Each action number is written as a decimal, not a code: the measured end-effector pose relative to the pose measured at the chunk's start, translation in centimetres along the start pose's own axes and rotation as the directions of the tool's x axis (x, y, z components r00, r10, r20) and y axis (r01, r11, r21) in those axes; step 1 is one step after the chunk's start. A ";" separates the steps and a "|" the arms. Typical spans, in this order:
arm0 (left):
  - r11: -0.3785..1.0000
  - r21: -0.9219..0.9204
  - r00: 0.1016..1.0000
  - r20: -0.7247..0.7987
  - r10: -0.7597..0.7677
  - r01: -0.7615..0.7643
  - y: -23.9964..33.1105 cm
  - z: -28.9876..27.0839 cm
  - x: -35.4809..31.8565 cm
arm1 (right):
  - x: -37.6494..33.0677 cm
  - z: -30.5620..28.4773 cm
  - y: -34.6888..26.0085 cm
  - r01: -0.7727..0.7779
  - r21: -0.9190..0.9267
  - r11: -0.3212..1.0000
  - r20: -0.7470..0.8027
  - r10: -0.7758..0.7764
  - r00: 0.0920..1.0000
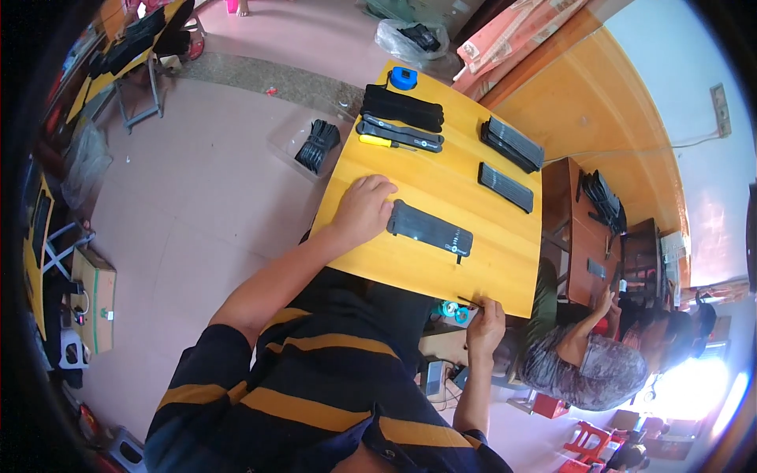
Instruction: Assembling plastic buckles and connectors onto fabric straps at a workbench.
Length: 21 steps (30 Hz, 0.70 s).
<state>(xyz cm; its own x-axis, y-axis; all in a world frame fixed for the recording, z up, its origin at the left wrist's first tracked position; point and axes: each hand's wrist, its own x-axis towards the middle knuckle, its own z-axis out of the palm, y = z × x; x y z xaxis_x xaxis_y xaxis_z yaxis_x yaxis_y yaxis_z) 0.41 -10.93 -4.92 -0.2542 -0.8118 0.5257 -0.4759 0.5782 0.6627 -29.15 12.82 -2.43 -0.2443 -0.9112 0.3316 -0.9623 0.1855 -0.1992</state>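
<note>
In front of me on the yellow table (pixel 410 173) lies a flat black rectangular piece (pixel 432 228) with rounded corners, light markings at its right end and a small dark tab sticking out below. My left hand (pixel 364 210) rests on the table with curled fingers, gripping the piece's left end. At the near right edge of the table, my right hand (pixel 486 325) is closed around a thin dark strip (pixel 468 301), whose tip points left. What this strip is, I cannot make out.
Farther back are a blue tape measure (pixel 403 77), black fabric bands (pixel 402 108), and a yellow-handled screwdriver (pixel 377 141). Stacked black pieces (pixel 511 144) and another black piece (pixel 505 188) lie at the right. A clear bin (pixel 293 162) stands left; a co-worker (pixel 591 363) sits right.
</note>
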 end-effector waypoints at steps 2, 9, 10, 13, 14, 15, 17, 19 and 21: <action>0.994 -0.110 0.998 0.052 -0.020 0.025 2.3 -1.5 -0.9 | 0.1 -0.4 -0.2 0.043 0.044 0.998 -0.072 -0.039 0.997; 0.837 -0.520 0.944 0.329 0.012 0.170 10.2 -1.3 -5.2 | 3.3 -1.9 -5.8 -0.298 0.939 0.174 0.212 0.390 0.896; 0.836 -0.519 0.937 0.348 0.015 0.179 10.7 -1.1 -5.4 | 4.0 -1.9 -7.0 -0.276 0.961 0.036 0.240 0.393 0.888; 0.630 -0.619 0.823 0.565 -0.058 0.469 10.9 -1.1 -6.3 | 6.1 -1.7 -10.1 -0.238 0.966 -0.098 0.257 0.382 0.888; 0.562 -0.608 0.780 0.615 -0.113 0.561 10.4 -1.3 -6.2 | 6.5 -1.2 -10.4 -0.212 0.965 -0.155 0.254 0.350 0.902; 0.488 -0.589 0.730 0.664 -0.163 0.645 9.9 -1.5 -6.1 | 6.6 -0.9 -10.5 -0.219 0.960 -0.176 0.268 0.336 0.903; 0.506 -0.550 0.714 0.666 -0.216 0.665 9.2 -2.5 -5.6 | 6.6 -0.5 -10.7 -0.230 0.954 -0.190 0.281 0.310 0.908; 0.515 -0.496 0.681 0.681 -0.269 0.699 8.5 -3.1 -5.2 | 6.2 -0.2 -10.2 -0.264 0.945 -0.191 0.315 0.331 0.889; 0.532 -0.468 0.675 0.673 -0.302 0.705 8.4 -3.9 -4.6 | 5.9 0.2 -9.5 -0.292 0.941 -0.171 0.336 0.362 0.870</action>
<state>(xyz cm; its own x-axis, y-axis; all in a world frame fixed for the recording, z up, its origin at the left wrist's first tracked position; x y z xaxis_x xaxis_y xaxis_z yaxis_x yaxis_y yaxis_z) 0.83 -2.00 0.34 -0.5949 -0.7774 -0.2041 -0.0382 -0.2263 0.9733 -21.44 5.61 1.22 -0.5202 -0.8489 -0.0935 0.3489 -0.1113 -0.9305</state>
